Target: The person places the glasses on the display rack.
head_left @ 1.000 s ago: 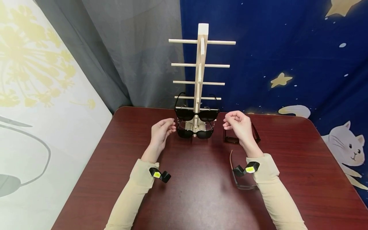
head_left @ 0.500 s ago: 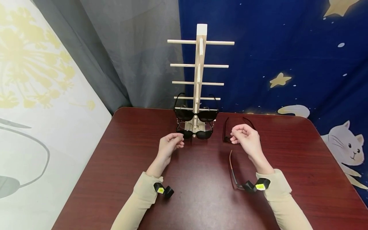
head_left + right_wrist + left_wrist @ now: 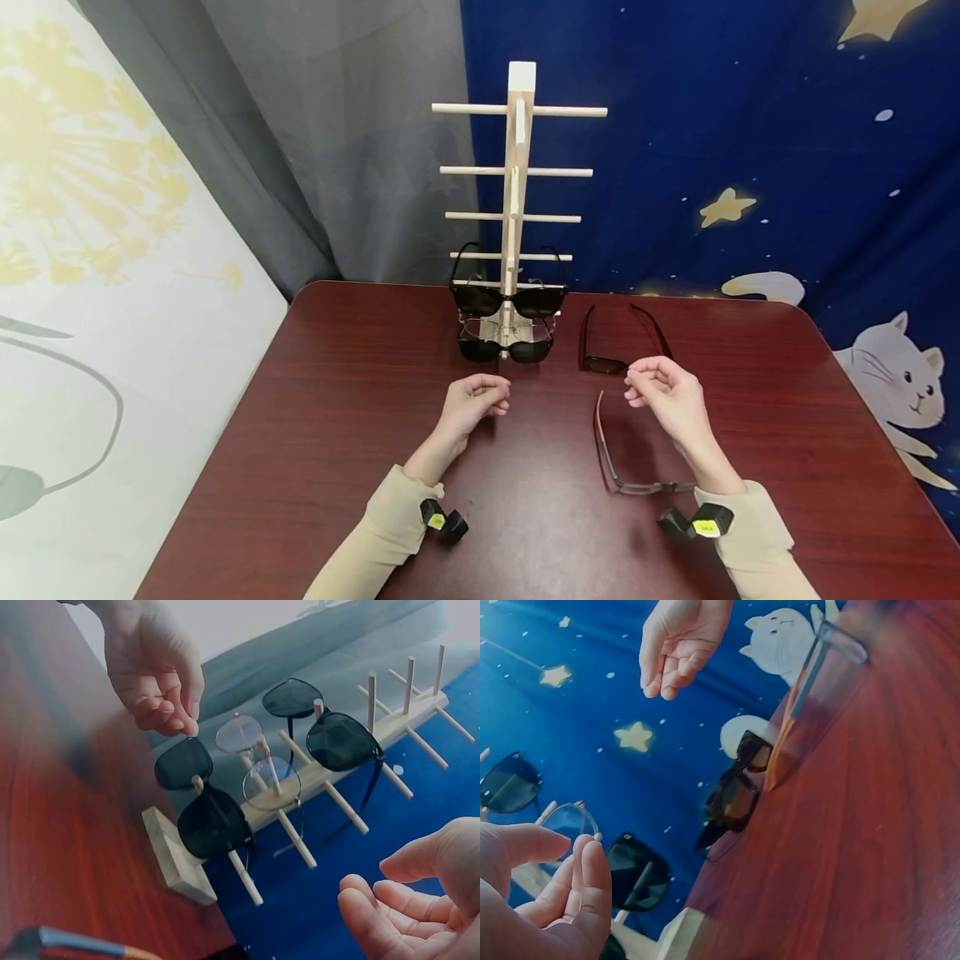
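My left hand (image 3: 474,408) hovers over the table in front of the wooden glasses rack (image 3: 516,150), fingers loosely bent with nothing between them. Over the right side hangs my right hand (image 3: 673,402), also holding nothing, with thumb and fingertips apart in the right wrist view. Low on the rack sit large black sunglasses (image 3: 540,302), thin wire-framed glasses (image 3: 271,783) with clear lenses, and a lower dark pair of sunglasses (image 3: 529,351). Brown-black sunglasses (image 3: 604,365) stand on the table beyond my right hand. Nearer lie grey-framed glasses (image 3: 637,489) with a brownish temple, partly behind my right wrist.
The dark red table (image 3: 337,400) ends at a grey curtain (image 3: 375,150) and a blue star-patterned curtain (image 3: 645,100). Upper rack pegs (image 3: 570,111) stick out sideways and forward. A black camera is strapped on each sleeve.
Both hands have drawn back from the rack toward me and drifted right. The brown-black sunglasses and the grey-framed glasses show more now. The glasses on the rack have stayed put.
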`<control>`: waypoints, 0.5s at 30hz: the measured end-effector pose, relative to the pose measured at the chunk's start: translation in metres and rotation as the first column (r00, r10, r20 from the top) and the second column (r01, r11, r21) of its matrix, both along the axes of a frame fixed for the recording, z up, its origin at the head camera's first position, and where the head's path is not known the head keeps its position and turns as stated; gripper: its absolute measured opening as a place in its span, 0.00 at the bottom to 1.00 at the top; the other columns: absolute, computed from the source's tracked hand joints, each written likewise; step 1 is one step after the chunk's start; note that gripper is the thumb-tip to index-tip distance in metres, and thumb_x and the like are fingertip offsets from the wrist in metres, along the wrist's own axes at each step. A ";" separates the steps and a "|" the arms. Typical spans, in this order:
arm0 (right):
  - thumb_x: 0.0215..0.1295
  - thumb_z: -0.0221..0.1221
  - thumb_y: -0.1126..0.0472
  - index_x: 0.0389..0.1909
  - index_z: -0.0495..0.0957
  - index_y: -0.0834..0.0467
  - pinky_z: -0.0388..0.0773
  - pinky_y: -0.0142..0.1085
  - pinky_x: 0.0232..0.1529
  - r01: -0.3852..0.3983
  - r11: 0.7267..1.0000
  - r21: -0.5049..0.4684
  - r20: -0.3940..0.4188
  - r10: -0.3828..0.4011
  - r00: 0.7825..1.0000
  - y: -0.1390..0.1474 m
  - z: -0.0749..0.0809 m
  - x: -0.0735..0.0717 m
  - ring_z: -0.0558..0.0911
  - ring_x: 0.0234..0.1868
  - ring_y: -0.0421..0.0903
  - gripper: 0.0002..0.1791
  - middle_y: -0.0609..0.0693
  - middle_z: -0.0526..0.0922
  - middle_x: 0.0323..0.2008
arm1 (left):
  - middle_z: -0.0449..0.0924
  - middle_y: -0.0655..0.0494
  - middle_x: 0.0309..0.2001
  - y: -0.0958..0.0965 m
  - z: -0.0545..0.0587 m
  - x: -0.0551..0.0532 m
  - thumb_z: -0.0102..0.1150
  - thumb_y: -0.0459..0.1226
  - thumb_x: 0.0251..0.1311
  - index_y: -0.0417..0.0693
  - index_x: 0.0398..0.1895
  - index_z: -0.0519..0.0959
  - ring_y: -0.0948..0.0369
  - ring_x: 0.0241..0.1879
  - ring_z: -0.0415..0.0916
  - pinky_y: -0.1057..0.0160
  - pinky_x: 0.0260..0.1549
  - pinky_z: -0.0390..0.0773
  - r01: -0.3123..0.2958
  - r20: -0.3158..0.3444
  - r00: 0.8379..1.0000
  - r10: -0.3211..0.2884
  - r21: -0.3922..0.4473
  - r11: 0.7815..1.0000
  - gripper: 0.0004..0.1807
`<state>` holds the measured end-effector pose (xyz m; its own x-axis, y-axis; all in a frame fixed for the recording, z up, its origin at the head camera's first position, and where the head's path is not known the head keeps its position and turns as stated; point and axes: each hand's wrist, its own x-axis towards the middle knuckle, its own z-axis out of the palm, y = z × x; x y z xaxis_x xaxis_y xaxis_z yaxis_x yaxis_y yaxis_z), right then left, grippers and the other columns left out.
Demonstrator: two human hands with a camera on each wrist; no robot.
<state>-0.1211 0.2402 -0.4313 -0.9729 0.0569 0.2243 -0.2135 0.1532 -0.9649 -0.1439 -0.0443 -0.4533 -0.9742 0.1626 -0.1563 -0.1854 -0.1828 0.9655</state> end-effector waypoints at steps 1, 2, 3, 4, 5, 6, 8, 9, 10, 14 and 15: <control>0.62 0.57 0.70 0.37 0.73 0.71 0.81 0.31 0.24 0.040 0.998 0.048 0.026 -0.042 0.999 -0.004 0.014 0.008 0.82 0.23 0.38 0.07 0.43 0.81 0.24 | 0.80 0.52 0.24 0.002 -0.001 0.001 0.56 0.23 0.56 0.18 0.42 0.73 0.67 0.20 0.76 0.72 0.23 0.78 0.012 0.002 1.000 -0.012 -0.005 1.000 0.13; 0.62 0.58 0.69 0.39 0.74 0.70 0.81 0.32 0.24 0.042 0.998 0.043 0.007 -0.042 0.999 0.005 -0.002 0.005 0.82 0.23 0.39 0.08 0.45 0.82 0.24 | 0.80 0.52 0.24 0.005 -0.002 0.002 0.56 0.23 0.56 0.18 0.42 0.73 0.67 0.20 0.76 0.72 0.23 0.78 0.025 0.004 1.000 -0.025 -0.009 1.000 0.14; 0.62 0.59 0.67 0.40 0.75 0.69 0.82 0.34 0.24 0.051 0.998 0.042 0.011 -0.051 0.999 0.016 -0.019 0.001 0.83 0.24 0.41 0.09 0.48 0.82 0.26 | 0.80 0.52 0.23 0.007 0.000 0.004 0.56 0.23 0.55 0.17 0.43 0.73 0.67 0.20 0.76 0.72 0.23 0.78 0.041 0.008 0.999 -0.041 -0.011 0.999 0.14; 0.62 0.60 0.65 0.41 0.75 0.68 0.82 0.36 0.24 0.063 0.997 0.041 0.007 -0.063 0.998 0.026 -0.035 -0.003 0.83 0.24 0.43 0.11 0.50 0.82 0.26 | 0.79 0.53 0.23 0.009 -0.001 0.005 0.56 0.23 0.56 0.17 0.43 0.73 0.67 0.20 0.76 0.72 0.23 0.78 0.056 0.011 0.998 -0.055 -0.014 0.998 0.14; 0.62 0.61 0.64 0.42 0.76 0.67 0.82 0.36 0.24 0.067 0.997 0.049 -0.009 -0.067 0.998 0.035 -0.050 -0.006 0.83 0.24 0.45 0.11 0.53 0.82 0.27 | 0.79 0.52 0.23 0.012 -0.002 0.006 0.57 0.23 0.55 0.18 0.43 0.73 0.67 0.20 0.76 0.72 0.23 0.78 0.068 0.012 0.998 -0.068 -0.015 0.998 0.14; 0.61 0.62 0.63 0.42 0.76 0.65 0.82 0.37 0.24 0.052 0.998 0.025 -0.023 -0.051 0.998 0.042 -0.058 -0.006 0.83 0.25 0.46 0.11 0.55 0.83 0.28 | 0.79 0.51 0.23 0.014 -0.002 0.008 0.57 0.23 0.55 0.18 0.43 0.73 0.67 0.20 0.76 0.72 0.23 0.78 0.080 0.015 0.997 -0.080 -0.014 0.997 0.14; 0.60 0.63 0.63 0.41 0.78 0.62 0.81 0.37 0.22 0.036 0.999 -0.021 -0.069 -0.038 0.997 0.056 -0.079 -0.009 0.83 0.25 0.46 0.10 0.59 0.83 0.30 | 0.80 0.50 0.24 0.019 -0.004 0.010 0.57 0.23 0.55 0.19 0.42 0.74 0.67 0.20 0.76 0.72 0.23 0.78 0.100 0.023 0.995 -0.100 -0.015 0.995 0.14; 0.60 0.63 0.64 0.40 0.77 0.64 0.81 0.37 0.23 0.048 0.999 -0.012 -0.048 -0.048 0.998 0.054 -0.070 -0.003 0.83 0.25 0.47 0.10 0.59 0.82 0.30 | 0.80 0.50 0.24 0.022 -0.004 0.011 0.57 0.23 0.55 0.19 0.42 0.74 0.67 0.20 0.76 0.72 0.23 0.78 0.107 0.026 0.994 -0.107 -0.016 0.994 0.13; 0.60 0.62 0.65 0.40 0.77 0.65 0.81 0.35 0.22 0.049 0.999 -0.005 -0.048 -0.049 0.998 0.051 -0.060 0.003 0.83 0.24 0.45 0.09 0.58 0.83 0.29 | 0.80 0.48 0.25 0.025 -0.009 0.011 0.57 0.23 0.55 0.20 0.42 0.75 0.67 0.20 0.76 0.72 0.23 0.79 0.110 0.029 0.994 -0.110 -0.015 0.994 0.13; 0.60 0.62 0.65 0.38 0.76 0.67 0.81 0.35 0.23 0.074 0.997 0.004 -0.025 -0.074 0.997 0.053 -0.050 0.016 0.83 0.24 0.45 0.10 0.59 0.83 0.29 | 0.81 0.43 0.27 0.038 -0.014 0.017 0.57 0.23 0.55 0.21 0.41 0.76 0.66 0.20 0.76 0.71 0.23 0.79 0.141 0.041 0.989 -0.140 -0.018 0.990 0.12; 0.60 0.62 0.64 0.39 0.76 0.66 0.81 0.35 0.23 0.091 0.995 0.042 -0.014 -0.090 0.996 0.058 -0.055 0.017 0.83 0.25 0.45 0.10 0.58 0.83 0.29 | 0.81 0.43 0.27 0.042 -0.016 0.019 0.57 0.23 0.54 0.21 0.41 0.76 0.66 0.20 0.76 0.70 0.24 0.80 0.154 0.039 0.987 -0.153 -0.019 0.988 0.12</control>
